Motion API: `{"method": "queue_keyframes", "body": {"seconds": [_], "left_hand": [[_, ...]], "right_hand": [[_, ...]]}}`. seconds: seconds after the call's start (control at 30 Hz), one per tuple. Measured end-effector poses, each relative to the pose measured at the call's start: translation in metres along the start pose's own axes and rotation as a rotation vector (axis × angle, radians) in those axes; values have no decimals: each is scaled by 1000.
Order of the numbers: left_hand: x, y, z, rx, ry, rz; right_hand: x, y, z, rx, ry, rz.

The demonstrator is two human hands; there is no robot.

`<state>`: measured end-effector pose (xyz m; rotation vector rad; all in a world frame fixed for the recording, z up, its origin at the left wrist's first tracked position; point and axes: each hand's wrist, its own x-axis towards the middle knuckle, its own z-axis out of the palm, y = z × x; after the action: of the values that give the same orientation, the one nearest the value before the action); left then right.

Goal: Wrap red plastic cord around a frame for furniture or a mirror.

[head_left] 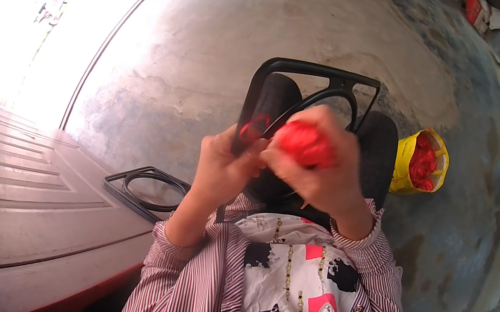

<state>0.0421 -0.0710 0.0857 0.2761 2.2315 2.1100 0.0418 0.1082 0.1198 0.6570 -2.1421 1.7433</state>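
A black frame (pixel 318 70) with rounded corners and a ring inside it stands across my lap. My left hand (pixel 223 166) is closed on the frame's left side, low down. Just above those fingers, a red strand (pixel 253 128) loops round the bar. My right hand (pixel 335 174) is wrapped round a bundle of red cord (pixel 307 143), blurred by motion, in front of the ring. Its fingertips come close to my left thumb; whether they touch is unclear. The lower part of the frame is hidden behind my hands.
A yellow container (pixel 403 164) filled with red material (pixel 423 161) stands on the concrete floor (pixel 218 30) to my right. A second black frame (pixel 144 185) lies at my left, beside a panelled door (pixel 13 171). A bright doorway opens at the far left.
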Motion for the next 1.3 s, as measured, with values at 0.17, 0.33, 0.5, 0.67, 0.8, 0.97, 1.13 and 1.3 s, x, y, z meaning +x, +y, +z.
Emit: {"method": "queue_keyframes", "body": {"seconds": [0.17,0.33,0.5,0.67,0.8,0.97,1.13,1.3], "left_hand": [[7,-8,-16,-116,-48,-97],[8,-14,-26,-279,82,-130],[9,-16,-25,-240,71,-98],[4,-11,-25,-122,48,-63],[3,-8,-20,74,41,-84],[9,14,7,484,59,464],[15,-6,-13,164,-153,481],[13,-2,-13,0,-276,370]], "right_hand": [[-9,2,-53,980,190,141],[-26,11,-108,1122,200,47],[-34,77,-121,1308,302,224],[-25,36,-43,1069,167,486],[-9,6,-22,786,-86,540],[16,22,-6,411,69,436],[0,40,-8,713,-48,431],[-14,76,12,1319,70,802]]}}
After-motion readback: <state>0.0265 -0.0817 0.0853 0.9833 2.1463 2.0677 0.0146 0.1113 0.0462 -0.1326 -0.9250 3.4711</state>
